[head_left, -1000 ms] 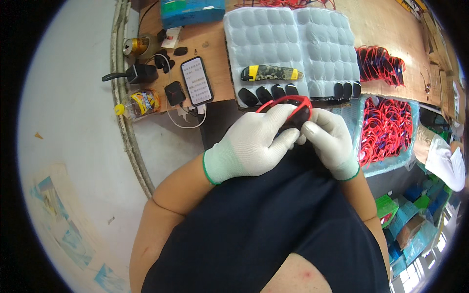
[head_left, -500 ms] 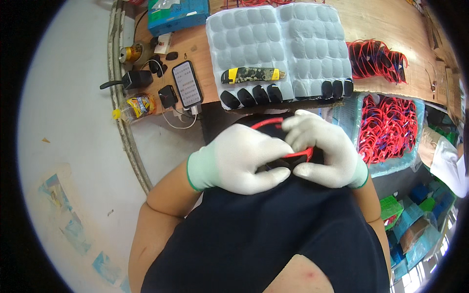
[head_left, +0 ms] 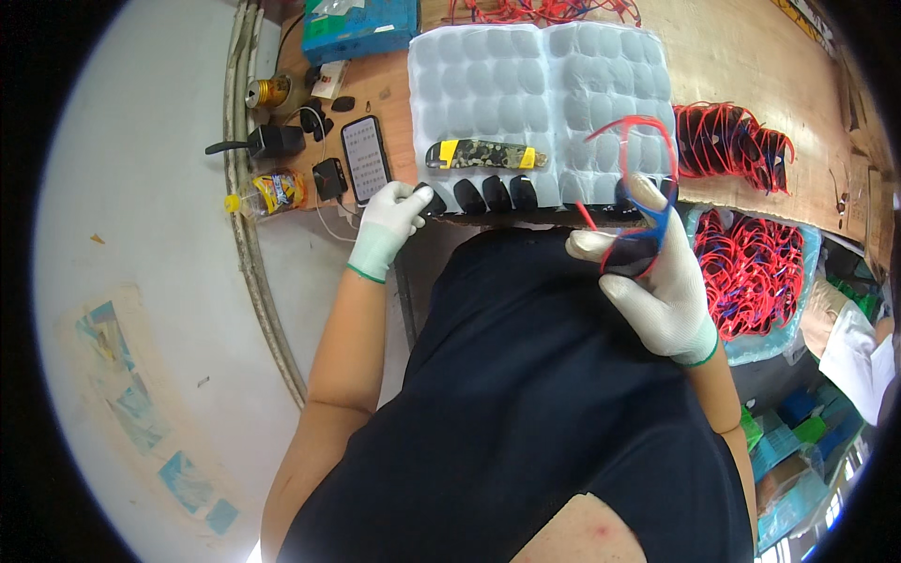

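Note:
My right hand (head_left: 663, 305), in a white glove, holds a pair of red-and-blue glasses (head_left: 633, 250) up over the tray's front edge. A dark lens sits in the rim near my thumb. At the near left corner of the pale moulded tray (head_left: 488, 64), my gloved left hand (head_left: 390, 220) pinches a loose black lens (head_left: 433, 201) between thumb and fingers. Beside it, several black lenses (head_left: 496, 194) stand in a row along the tray's front. More lenses at the right are partly hidden behind the glasses and my right hand.
A yellow and camouflage-patterned knife (head_left: 486, 154) lies on the tray. Left of it are a phone (head_left: 366, 159), a charger (head_left: 328, 178) with cables and a bottle (head_left: 272, 193). Stacked red glasses (head_left: 732, 145) lie at right, above a blue crate (head_left: 805, 281) full of red frames.
My hands have parted from the glasses they both held at my lap. The left went to the leftmost lens on the tray; the right raised the glasses up and to the right.

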A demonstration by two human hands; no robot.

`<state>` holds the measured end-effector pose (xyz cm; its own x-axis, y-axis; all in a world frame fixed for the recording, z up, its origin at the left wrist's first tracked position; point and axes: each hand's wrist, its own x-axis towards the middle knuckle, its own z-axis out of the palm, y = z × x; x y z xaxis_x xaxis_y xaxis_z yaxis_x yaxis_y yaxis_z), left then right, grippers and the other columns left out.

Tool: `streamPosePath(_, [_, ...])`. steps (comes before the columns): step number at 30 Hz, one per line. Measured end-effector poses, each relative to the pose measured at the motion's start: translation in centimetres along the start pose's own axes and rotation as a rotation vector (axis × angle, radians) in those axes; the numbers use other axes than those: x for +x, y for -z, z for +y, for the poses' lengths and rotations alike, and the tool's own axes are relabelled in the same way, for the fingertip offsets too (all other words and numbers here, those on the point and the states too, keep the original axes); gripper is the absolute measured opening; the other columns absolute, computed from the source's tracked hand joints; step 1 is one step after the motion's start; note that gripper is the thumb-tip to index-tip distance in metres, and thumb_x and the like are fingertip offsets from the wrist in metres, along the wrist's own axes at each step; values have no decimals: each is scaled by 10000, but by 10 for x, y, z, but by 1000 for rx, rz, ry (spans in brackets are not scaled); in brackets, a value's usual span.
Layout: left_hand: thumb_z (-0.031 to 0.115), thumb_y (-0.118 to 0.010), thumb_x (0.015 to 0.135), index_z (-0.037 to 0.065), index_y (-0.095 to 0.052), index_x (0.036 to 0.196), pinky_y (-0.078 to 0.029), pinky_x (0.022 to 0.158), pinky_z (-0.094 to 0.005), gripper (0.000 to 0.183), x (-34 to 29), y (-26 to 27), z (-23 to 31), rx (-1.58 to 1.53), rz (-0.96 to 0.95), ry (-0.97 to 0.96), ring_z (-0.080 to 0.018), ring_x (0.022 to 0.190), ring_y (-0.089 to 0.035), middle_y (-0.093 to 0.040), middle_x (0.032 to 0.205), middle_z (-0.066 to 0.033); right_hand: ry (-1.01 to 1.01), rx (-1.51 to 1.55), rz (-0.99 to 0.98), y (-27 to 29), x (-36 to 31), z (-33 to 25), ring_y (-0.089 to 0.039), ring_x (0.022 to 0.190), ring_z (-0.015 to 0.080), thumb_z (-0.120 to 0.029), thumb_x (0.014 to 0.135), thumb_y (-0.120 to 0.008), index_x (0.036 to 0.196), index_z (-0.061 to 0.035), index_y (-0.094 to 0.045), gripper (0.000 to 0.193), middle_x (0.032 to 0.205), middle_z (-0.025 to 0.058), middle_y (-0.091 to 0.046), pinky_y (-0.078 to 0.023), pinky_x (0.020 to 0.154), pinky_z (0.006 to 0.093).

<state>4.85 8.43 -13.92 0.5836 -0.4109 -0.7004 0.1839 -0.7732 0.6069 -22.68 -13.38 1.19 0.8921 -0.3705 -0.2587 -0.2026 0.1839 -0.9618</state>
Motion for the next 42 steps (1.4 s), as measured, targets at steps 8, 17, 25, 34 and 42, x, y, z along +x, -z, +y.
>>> streamPosePath(8, [176, -623, 978, 33, -596, 1113, -487, 555, -217, 199, -67, 9, 55, -603, -266, -292, -84, 660, -621, -648, 905, -48, 68, 99, 10, -16, 15, 4, -658, 1115, 235, 196, 806, -451, 1383, -43, -349, 633, 1243, 154, -640, -478, 1035, 378])
streamPosePath(17, [132, -631, 986, 17, -587, 1145, -512, 649, -209, 201, -97, -31, 112, -717, -667, -339, -73, 730, -625, -673, 952, -47, 7, -40, 123, -56, 25, -6, -707, 764, 149, -50, 970, -575, 1085, 37, -589, 145, 866, 94, -718, -546, 735, 262])
streamPosePath(25, [154, -592, 1019, 42, -637, 1096, -530, 662, -214, 143, -94, -18, 98, -1138, -996, -105, -65, 736, -647, -680, 922, -23, 46, -98, -31, -66, 28, -15, -678, 718, 146, -47, 996, -490, 1058, 57, -642, 194, 787, 77, -700, -546, 703, 279])
streamPosePath(34, [186, -606, 1003, 30, -597, 1068, -480, 672, -223, 169, -100, -4, 103, -720, -701, -292, -82, 736, -594, -643, 902, -43, 185, -447, 125, -85, 24, -9, -650, 631, 200, -34, 954, -542, 1051, 45, -640, 159, 694, 88, -636, -516, 643, 304])
streamPosePath(42, [195, -536, 1010, 6, -589, 1090, -496, 757, -275, 212, -112, -4, 116, -587, -638, -345, -118, 801, -611, -651, 903, -63, 473, -796, 208, -81, 25, -9, -604, 590, 332, -18, 820, -679, 978, 12, -669, 161, 681, 143, -606, -467, 574, 413])
